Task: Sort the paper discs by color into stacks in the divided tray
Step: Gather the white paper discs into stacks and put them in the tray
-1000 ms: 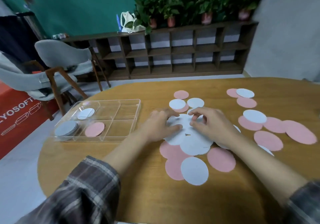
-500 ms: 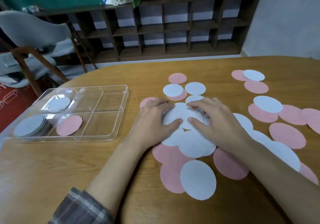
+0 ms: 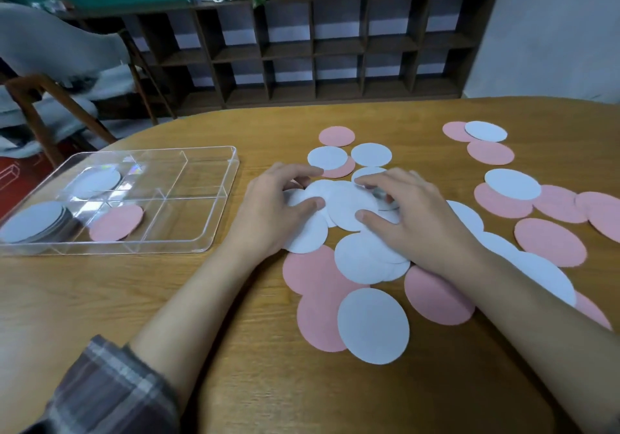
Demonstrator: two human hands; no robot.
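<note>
Two hands meet over a heap of white discs that lies on the table a little to the right of the tray. The left hand is on the side of the heap nearer the tray. Its thumb presses down on the top disc and its fingers arch over the heap's far edge, so it pinches the heap. The right hand is on the side of the heap away from the tray. Its thumb lies on the same top disc and its curled fingers reach the far edge, though those fingertips are blurred; it grips the heap as well.

Inside the clear tray, the near-left compartment holds a stack of white discs. The compartment just right of it holds one pink disc, lying flat. The far-left compartment holds a single white disc.

More loose discs, pink and white, lie scattered over the table, all to the right of the tray. Some overlap one another, and several are partly tucked under the heap and under the right forearm. A plaid sleeve covers the left arm well below the wrist.

Beyond the tray, off the table, stands a grey chair with wooden legs. A dark open shelf runs along the wall behind it.
</note>
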